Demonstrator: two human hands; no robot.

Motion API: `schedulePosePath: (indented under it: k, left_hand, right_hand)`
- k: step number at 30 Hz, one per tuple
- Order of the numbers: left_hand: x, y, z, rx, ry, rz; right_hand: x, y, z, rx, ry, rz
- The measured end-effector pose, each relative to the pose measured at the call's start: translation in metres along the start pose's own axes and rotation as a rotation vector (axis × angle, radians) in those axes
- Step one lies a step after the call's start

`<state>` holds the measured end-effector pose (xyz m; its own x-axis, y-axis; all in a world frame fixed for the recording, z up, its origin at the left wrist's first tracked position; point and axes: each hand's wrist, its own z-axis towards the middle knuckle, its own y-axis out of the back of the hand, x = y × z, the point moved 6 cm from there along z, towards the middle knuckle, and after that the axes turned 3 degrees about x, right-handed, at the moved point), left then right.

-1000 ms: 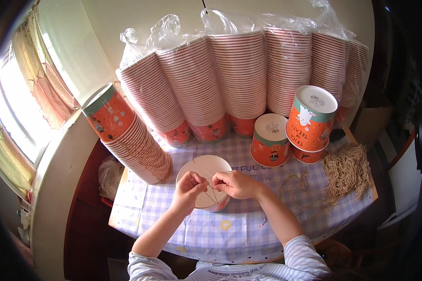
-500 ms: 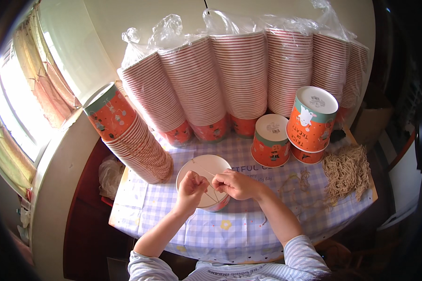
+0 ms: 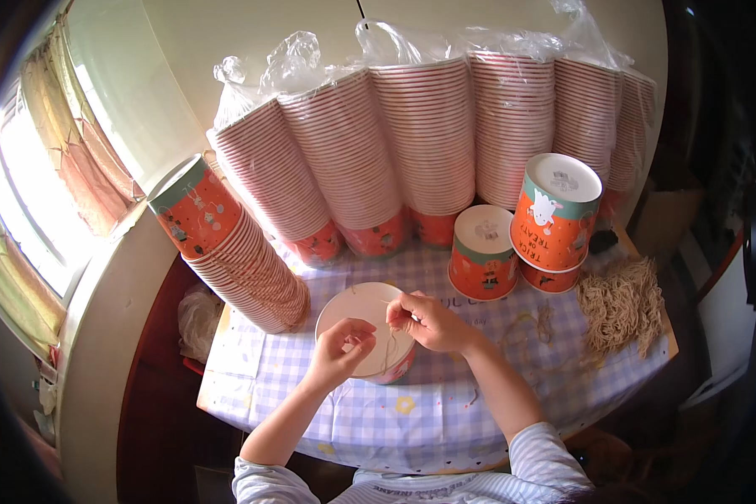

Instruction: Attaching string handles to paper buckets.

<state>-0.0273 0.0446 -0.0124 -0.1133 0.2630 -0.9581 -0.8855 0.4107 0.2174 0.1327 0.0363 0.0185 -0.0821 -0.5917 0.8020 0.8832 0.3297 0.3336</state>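
Observation:
A paper bucket (image 3: pixel 370 300) stands with its open mouth up and its pale inside showing. My right hand (image 3: pixel 428 322) is over the bucket's right side, thumb and fingers pinching a thin beige string (image 3: pixel 390 353). The string hangs in a loose loop over the mouth, and a bit of it sticks out above the fingers. At the bucket's left front rim is my left hand (image 3: pixel 347 346), its fingers loosely curled and the thumb apart from them. I see nothing held in it.
Behind stand tall nested bucket stacks (image 3: pixel 424 134) in clear plastic. A leaning stack (image 3: pixel 244 260) is at left. Upside-down orange buckets (image 3: pixel 483 267) stand right of centre, near a heap of beige strings (image 3: pixel 620 307). Loose string pieces (image 3: pixel 521 328) lie on the checked tablecloth (image 3: pixel 353 420).
Both hands were pinching the string taut over the bucket. Now the left fingers have loosened and drawn slightly down, the right hand has risen a little, and the string hangs slack.

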Motion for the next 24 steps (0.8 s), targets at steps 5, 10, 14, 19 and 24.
schedulePosePath:
  k: [5,10,14,19,24]
  left_hand:
    - [-0.027,-0.02,0.002,0.116,-0.133,0.322]
    - [-0.013,-0.021,0.005,0.075,-0.017,0.21]
    - [-0.021,-0.019,0.007,0.031,-0.08,0.237]
    - [-0.041,-0.023,0.006,0.017,-0.23,0.418]
    - [-0.048,-0.026,0.002,0.051,-0.305,0.544]
  right_hand:
    - [0.003,0.001,-0.002,-0.008,0.038,-0.061]
    - [0.005,-0.001,-0.002,-0.019,0.054,-0.091]
    - [0.003,-0.004,-0.002,-0.011,0.0,0.01]
    - [-0.002,-0.012,-0.003,0.046,-0.104,0.186]
    - [-0.006,-0.012,-0.004,0.004,-0.045,0.381]
